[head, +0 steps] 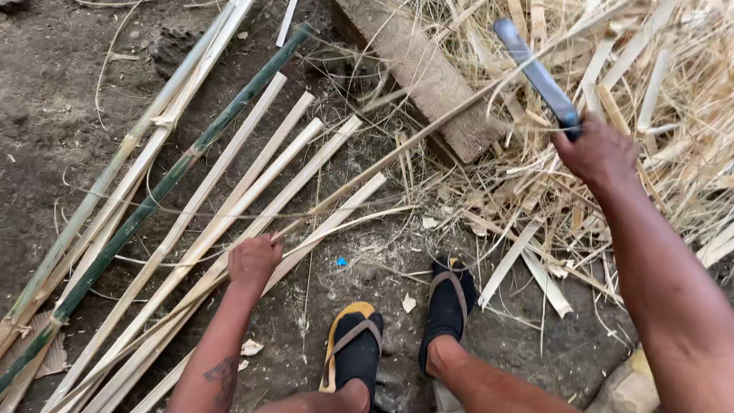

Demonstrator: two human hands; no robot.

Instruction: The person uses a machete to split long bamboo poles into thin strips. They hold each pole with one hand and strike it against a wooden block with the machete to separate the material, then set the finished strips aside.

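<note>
My left hand (254, 258) is closed on the near end of a thin bamboo strip (397, 149) that runs up and to the right across a wooden block (428, 73). My right hand (596, 153) grips the handle of a long blade (535, 73), raised above the block and blurred. Several split bamboo strips (229, 222) and a green bamboo pole (153, 203) lie on the dirt to the left of my left hand.
A heap of pale bamboo shavings and offcuts (612, 115) covers the ground at the right. My feet in black socks and yellow sandals (355, 344) rest on the dirt below. A small blue scrap (341, 261) lies near them.
</note>
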